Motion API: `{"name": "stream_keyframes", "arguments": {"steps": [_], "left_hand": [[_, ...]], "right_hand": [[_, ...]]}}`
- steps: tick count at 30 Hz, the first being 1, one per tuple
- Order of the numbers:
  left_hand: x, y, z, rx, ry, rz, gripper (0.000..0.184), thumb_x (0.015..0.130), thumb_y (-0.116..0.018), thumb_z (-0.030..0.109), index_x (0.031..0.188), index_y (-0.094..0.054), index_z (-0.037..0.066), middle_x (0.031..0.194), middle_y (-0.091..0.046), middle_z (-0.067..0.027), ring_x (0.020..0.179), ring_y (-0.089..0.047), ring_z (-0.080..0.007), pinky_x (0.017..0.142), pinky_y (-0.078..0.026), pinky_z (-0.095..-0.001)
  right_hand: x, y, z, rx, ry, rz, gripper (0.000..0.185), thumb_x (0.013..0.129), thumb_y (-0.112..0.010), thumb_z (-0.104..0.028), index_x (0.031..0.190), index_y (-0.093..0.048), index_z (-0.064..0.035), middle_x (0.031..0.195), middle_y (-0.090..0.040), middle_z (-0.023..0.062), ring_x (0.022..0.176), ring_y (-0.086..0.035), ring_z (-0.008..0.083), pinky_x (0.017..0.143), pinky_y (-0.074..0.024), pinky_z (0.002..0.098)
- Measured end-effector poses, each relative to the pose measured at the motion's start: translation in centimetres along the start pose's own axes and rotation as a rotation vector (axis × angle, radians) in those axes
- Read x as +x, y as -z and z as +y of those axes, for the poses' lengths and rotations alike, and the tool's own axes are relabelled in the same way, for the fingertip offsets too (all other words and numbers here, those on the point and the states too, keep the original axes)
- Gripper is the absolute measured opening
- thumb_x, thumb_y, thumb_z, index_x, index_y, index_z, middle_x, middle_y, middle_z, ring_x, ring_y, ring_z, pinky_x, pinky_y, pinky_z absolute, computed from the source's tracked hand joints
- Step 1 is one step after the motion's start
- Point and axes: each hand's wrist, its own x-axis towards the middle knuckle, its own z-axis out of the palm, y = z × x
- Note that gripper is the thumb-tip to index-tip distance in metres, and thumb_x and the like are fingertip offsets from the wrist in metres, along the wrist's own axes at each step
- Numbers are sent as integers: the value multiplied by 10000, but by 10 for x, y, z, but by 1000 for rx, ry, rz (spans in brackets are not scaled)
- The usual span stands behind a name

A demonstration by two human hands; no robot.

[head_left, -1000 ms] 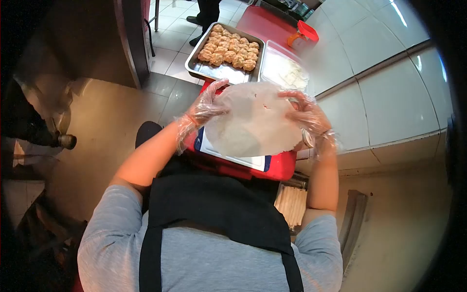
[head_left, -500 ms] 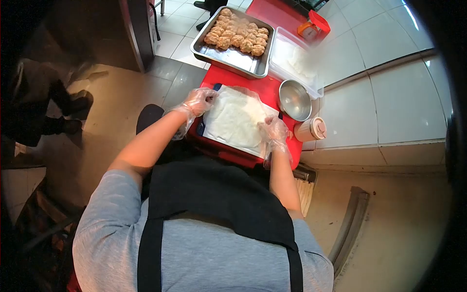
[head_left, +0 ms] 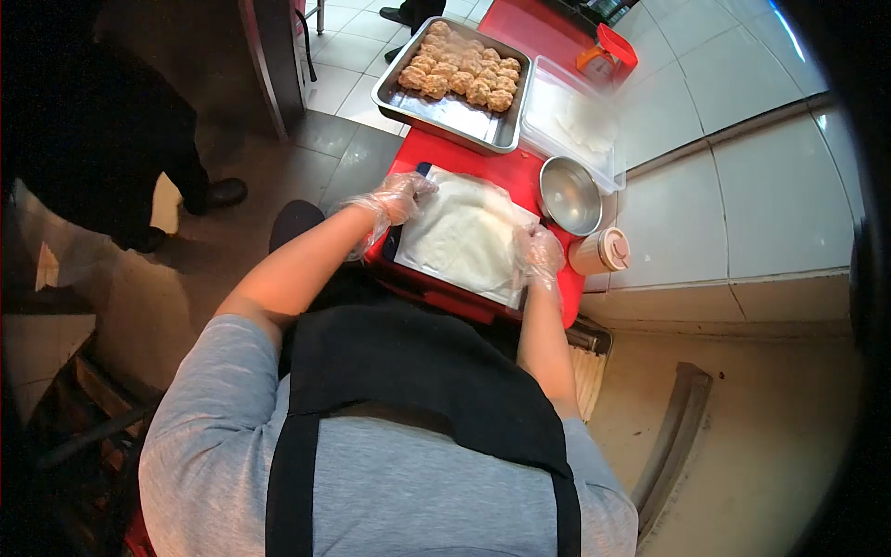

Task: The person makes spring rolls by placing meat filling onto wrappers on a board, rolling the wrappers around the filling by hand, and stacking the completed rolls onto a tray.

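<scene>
A soft white sheet (head_left: 461, 239) lies over a dark blue board or tray (head_left: 388, 247); whether it is cloth, paper or dough I cannot tell. Its surface looks slightly puffed, with a curved fold line. My left hand (head_left: 399, 198), in a clear plastic glove, is closed at the sheet's upper left edge, fingers pinched together. At the right edge, my right hand (head_left: 539, 252), gloved the same way, has its fingers bent onto the sheet's border. Beyond it stands a metal tray (head_left: 419, 112) of browned, lumpy food balls (head_left: 461, 72).
On the red table (head_left: 513, 171) are a steel bowl (head_left: 569, 197), a lidded pink-and-white container (head_left: 599, 252) and a clear plastic box (head_left: 549, 119) with white contents. An orange scale (head_left: 595, 63) stands farther back. A tiled wall (head_left: 673, 213) borders the right; a person in dark clothes (head_left: 102, 121) is at left.
The sheet's surface has become puffier, with a curved fold showing. Both hands remain at its edges. The person at left has shifted to the right, and the view has moved slightly.
</scene>
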Motion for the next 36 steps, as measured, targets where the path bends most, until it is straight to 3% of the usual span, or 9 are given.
{"name": "stream_keyframes", "arguments": {"steps": [10, 15, 16, 20, 23, 28, 29, 33, 36], "left_hand": [[7, 0, 22, 586, -141, -32, 506, 728, -661, 66, 1231, -624, 100, 1341, -537, -158, 1261, -487, -347, 1069, -403, -396], [-2, -36, 45, 570, -430, -65, 644, 837, -662, 276, 1428, -457, 122, 1553, -317, -148, 1448, -259, -360, 1168, -231, -497], [-2, -36, 47, 658, -330, -159, 761, 887, -585, 463, 1506, -320, 109, 1595, -212, -159, 1480, -167, -358, 1176, -146, -548], [-9, -22, 39, 769, -152, -241, 844, 901, -453, 620, 1520, -270, 75, 1587, -207, -202, 1478, -179, -356, 1180, -122, -537], [-8, -24, 35, 788, -133, -230, 878, 891, -466, 630, 1527, -246, 66, 1597, -183, -198, 1484, -159, -356, 1184, -110, -531], [30, 26, 82, 703, -127, -314, 582, 884, -596, 527, 1194, -613, 35, 1210, -607, -190, 1170, -551, -338, 999, -444, -445], [46, 38, 76, 662, -336, -83, 499, 881, -627, 467, 1153, -631, 48, 1133, -637, -170, 1121, -573, -339, 970, -461, -443], [150, 93, 65, 725, -202, 180, 486, 814, -698, 414, 1101, -610, 32, 1131, -623, -191, 1127, -561, -363, 960, -455, -462], [209, 103, 30, 820, 140, 118, 650, 710, -764, 472, 1162, -561, 51, 1192, -595, -211, 1158, -552, -358, 966, -450, -462]], "right_hand": [[-10, -22, 21, 70, 183, 390, 286, 856, -608, -243, 1085, -684, -89, 1024, -690, 192, 899, -661, 407, 797, -528, 482], [-19, -44, -33, 163, 653, 297, 527, 892, -590, -333, 1327, -535, -40, 1364, -517, 216, 1249, -490, 378, 1041, -394, 462], [-12, -54, -34, 158, 716, 301, 594, 900, -578, -370, 1377, -494, -25, 1428, -467, 220, 1329, -432, 366, 1098, -345, 461], [-23, -36, -20, -240, 383, 43, 815, 934, -420, -585, 1490, -321, 4, 1603, -186, 173, 1477, -180, 326, 1182, -113, 529], [-24, -32, -3, -234, 223, 38, 863, 934, -428, -596, 1521, -224, 3, 1610, -154, 180, 1481, -169, 333, 1185, -109, 529], [-25, -36, 20, 26, 299, 182, 857, 930, -491, -552, 1524, -209, -1, 1589, -201, 203, 1468, -179, 370, 1179, -122, 538], [-26, -33, 21, 157, 324, 248, 856, 928, -504, -546, 1521, -216, 0, 1584, -212, 208, 1466, -179, 378, 1179, -124, 538], [-28, -26, 18, 224, 340, 266, 858, 913, -504, -592, 1504, -271, -15, 1527, -305, 231, 1410, -267, 423, 1170, -180, 516], [-28, -25, 15, 227, 338, 289, 839, 909, -512, -595, 1500, -293, -40, 1497, -344, 233, 1383, -304, 433, 1152, -224, 525]]}}
